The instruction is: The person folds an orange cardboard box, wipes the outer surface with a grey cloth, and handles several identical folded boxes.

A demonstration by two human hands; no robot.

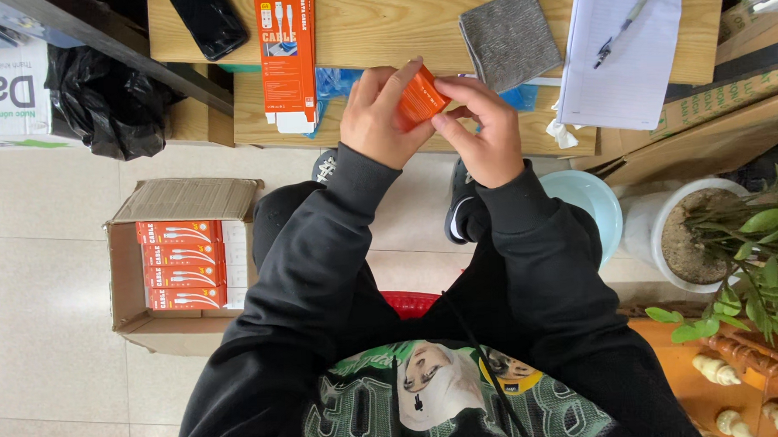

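Observation:
Both my hands hold a small orange box (420, 97) in front of the wooden table edge (254, 124). My left hand (381, 116) wraps its left side, fingers closed over the top. My right hand (481, 129) pinches its right end with thumb and fingertips. A long orange cable package (287, 57) lies flat on the table just left of my hands, its open white flap hanging over the edge. Black sleeves cover both my arms.
An open cardboard box (128, 256) of several orange cable packages stands on the tiled floor at left. On the table lie a black phone (209, 22), a grey cloth (509, 37), a notepad with pen (624, 51). A potted plant (713, 239) stands at right.

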